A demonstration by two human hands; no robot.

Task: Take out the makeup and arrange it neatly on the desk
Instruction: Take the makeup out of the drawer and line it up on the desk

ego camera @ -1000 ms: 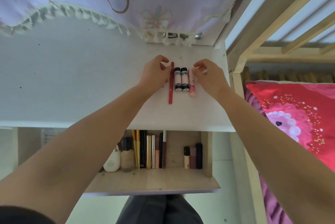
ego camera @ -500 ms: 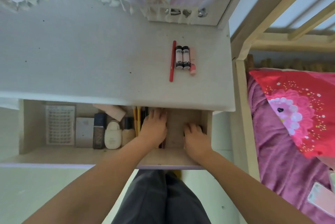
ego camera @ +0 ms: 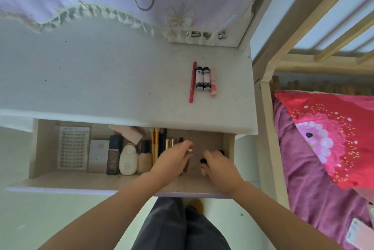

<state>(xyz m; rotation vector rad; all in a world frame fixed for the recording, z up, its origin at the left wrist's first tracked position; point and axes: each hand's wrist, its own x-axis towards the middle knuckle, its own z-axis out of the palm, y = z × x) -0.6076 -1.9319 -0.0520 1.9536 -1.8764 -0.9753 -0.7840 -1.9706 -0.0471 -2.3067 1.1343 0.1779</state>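
On the white desk (ego camera: 121,79) a red pencil (ego camera: 192,81), two black-capped tubes (ego camera: 202,78) and a pink tube (ego camera: 213,88) lie side by side in a row. Below it the open drawer (ego camera: 229,148) holds more makeup. My left hand (ego camera: 174,161) is inside the drawer, its fingers curled round a thin stick with a white tip (ego camera: 189,150). My right hand (ego camera: 219,165) is beside it at the drawer's right end, fingers curled over small tubes, one with a black cap (ego camera: 203,161). The hands hide most of what they hold.
Left in the drawer lie a lash tray (ego camera: 73,147), a pale compact (ego camera: 99,154), a dark bottle (ego camera: 115,155), a white bottle (ego camera: 128,158), a beige bottle (ego camera: 144,159) and yellow brushes (ego camera: 155,142). A bed with a red pillow (ego camera: 332,134) stands to the right.
Both hands left the row on the desk and dropped into the drawer. Since half a second ago their fingers have curled round items there; the row has not moved.
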